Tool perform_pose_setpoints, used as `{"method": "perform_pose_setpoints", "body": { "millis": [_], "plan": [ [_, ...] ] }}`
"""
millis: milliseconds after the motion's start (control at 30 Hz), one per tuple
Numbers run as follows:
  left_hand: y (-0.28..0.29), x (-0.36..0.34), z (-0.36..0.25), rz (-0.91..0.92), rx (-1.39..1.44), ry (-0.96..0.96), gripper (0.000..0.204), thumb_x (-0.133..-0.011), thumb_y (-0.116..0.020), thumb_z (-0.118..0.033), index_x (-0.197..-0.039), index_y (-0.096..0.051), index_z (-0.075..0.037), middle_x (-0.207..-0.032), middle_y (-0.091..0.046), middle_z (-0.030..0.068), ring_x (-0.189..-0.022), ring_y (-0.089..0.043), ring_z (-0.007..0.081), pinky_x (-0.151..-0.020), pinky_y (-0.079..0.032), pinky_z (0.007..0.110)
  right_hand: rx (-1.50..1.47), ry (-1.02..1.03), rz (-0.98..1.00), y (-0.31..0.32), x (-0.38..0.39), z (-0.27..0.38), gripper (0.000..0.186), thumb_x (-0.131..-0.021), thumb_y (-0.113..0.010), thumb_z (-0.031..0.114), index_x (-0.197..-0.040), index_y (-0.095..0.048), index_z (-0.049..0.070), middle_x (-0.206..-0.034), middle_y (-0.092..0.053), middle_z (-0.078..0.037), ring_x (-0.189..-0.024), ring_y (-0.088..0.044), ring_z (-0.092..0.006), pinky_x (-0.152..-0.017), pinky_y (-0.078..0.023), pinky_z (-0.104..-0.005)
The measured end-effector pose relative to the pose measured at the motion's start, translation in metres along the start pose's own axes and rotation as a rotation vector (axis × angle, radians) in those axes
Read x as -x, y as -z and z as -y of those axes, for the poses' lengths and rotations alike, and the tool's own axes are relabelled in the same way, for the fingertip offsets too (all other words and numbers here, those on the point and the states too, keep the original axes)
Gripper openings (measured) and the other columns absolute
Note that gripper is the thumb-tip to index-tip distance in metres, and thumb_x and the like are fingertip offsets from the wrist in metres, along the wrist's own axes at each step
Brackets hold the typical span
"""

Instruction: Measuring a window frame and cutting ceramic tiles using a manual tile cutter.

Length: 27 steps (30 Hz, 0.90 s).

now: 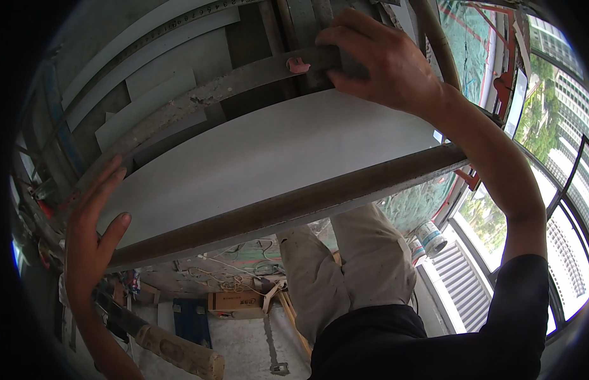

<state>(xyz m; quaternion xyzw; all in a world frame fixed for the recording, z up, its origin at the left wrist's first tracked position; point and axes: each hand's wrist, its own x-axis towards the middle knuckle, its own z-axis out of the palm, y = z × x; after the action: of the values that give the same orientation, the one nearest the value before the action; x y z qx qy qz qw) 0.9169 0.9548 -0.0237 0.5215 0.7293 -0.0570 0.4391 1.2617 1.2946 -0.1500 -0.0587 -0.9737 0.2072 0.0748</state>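
Observation:
A long, worn grey metal bar (237, 82) with a pink scrap stuck near its right end runs across in front of me. My right hand (389, 60) is closed round the bar's right end, fingers over the far side and thumb on the near side. At the other end, my left hand (88, 237) has its fingers stretched along the bar and its thumb apart. Between the bar and a brown front rail (288, 204) lies a smooth white sheet (263, 152). The left thumb is over the sheet's left end.
Behind the bar are white strips (155, 63) and a ruler (187, 18). A wooden-handled lever (180, 351) juts out at lower left. Below are a cardboard box (234, 301), loose wires (228, 272) and paint-pail-like cans (430, 237). Windows (554, 126) line the right side.

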Motion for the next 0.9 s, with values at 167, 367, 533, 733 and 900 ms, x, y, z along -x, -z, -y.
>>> {"method": "perform_pose_setpoints", "body": {
  "millis": [167,367,533,733,900],
  "plan": [
    [0.001,-0.002,-0.004,-0.021,-0.037,-0.014,0.066,-0.094,-0.069,-0.005,-0.158,-0.056,-0.01,-0.166,-0.052,0.0122,-0.154,-0.048,0.0341,-0.128,-0.038,0.05,-0.096,0.153,-0.05,-0.002,-0.009,-0.016,0.048,-0.083,-0.083,0.018,-0.124,-0.062,0.002,-0.115,-0.058,-0.016,-0.095,-0.07,-0.0352,-0.079,-0.063,-0.0433],
    [0.002,-0.001,-0.003,-0.023,-0.045,-0.022,0.064,-0.093,-0.069,-0.003,-0.156,-0.057,-0.01,-0.166,-0.053,0.0122,-0.154,-0.049,0.0343,-0.128,-0.037,0.05,-0.092,0.148,-0.046,-0.003,-0.009,-0.014,0.048,-0.083,-0.084,0.019,-0.123,-0.062,0.002,-0.114,-0.059,-0.016,-0.095,-0.07,-0.0343,-0.079,-0.064,-0.0428],
    [0.0,0.001,-0.003,-0.024,-0.01,0.006,0.064,-0.092,-0.069,-0.005,-0.155,-0.058,-0.01,-0.166,-0.053,0.0121,-0.154,-0.049,0.0341,-0.129,-0.036,0.05,-0.045,0.365,-0.244,-0.009,-0.007,-0.014,0.048,-0.083,-0.084,0.019,-0.123,-0.063,0.002,-0.115,-0.059,-0.016,-0.095,-0.07,-0.0346,-0.079,-0.064,-0.0429],
    [-0.001,-0.002,-0.005,-0.033,-0.005,0.002,0.063,-0.092,-0.069,-0.001,-0.154,-0.059,-0.01,-0.165,-0.053,0.0123,-0.154,-0.049,0.0342,-0.128,-0.036,0.05,-0.057,0.338,-0.232,-0.009,-0.005,-0.023,0.049,-0.082,-0.084,0.019,-0.123,-0.063,0.002,-0.115,-0.059,-0.016,-0.096,-0.069,-0.0355,-0.08,-0.063,-0.0424],
    [-0.004,0.005,-0.003,-0.03,0.025,0.027,0.063,-0.091,-0.07,0.0,-0.153,-0.06,-0.01,-0.165,-0.053,0.0118,-0.154,-0.049,0.0339,-0.128,-0.038,0.05,-0.175,-0.089,0.179,0.01,-0.014,0.008,0.048,-0.082,-0.085,0.019,-0.122,-0.063,0.003,-0.114,-0.059,-0.015,-0.096,-0.07,-0.0347,-0.079,-0.062,-0.0423]
  ]
}}
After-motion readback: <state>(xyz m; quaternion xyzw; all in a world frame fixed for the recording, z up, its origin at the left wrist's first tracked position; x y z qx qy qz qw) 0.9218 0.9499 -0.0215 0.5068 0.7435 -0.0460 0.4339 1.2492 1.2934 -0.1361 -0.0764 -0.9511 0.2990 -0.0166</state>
